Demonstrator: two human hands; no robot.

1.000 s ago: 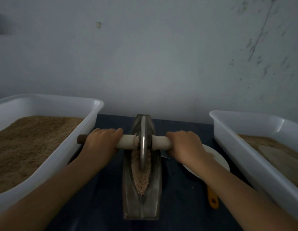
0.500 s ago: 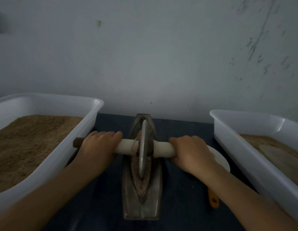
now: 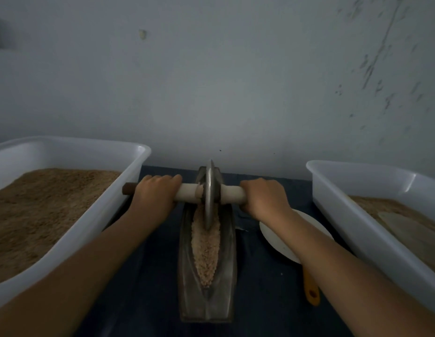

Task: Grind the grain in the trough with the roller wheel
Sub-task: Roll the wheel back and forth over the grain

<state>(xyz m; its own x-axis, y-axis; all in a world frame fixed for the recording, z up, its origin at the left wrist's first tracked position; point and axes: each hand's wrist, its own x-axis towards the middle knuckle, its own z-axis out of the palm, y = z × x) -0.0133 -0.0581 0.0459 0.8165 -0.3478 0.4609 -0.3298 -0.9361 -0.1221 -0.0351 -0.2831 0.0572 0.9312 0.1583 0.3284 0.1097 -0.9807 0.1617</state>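
So that weight is borne evenly on the wheel between them, both hands' fingers are curled round the handle, over grain in the trough.

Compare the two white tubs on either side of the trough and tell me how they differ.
The left tub is heaped nearly to its rim with brown ground grain; the right tub is filled lower, leaving more bare wall showing. The left tub holds only the meal, while the right tub also has a flat pale piece lying on its meal. Both are white rectangular plastic tubs standing beside the trough.
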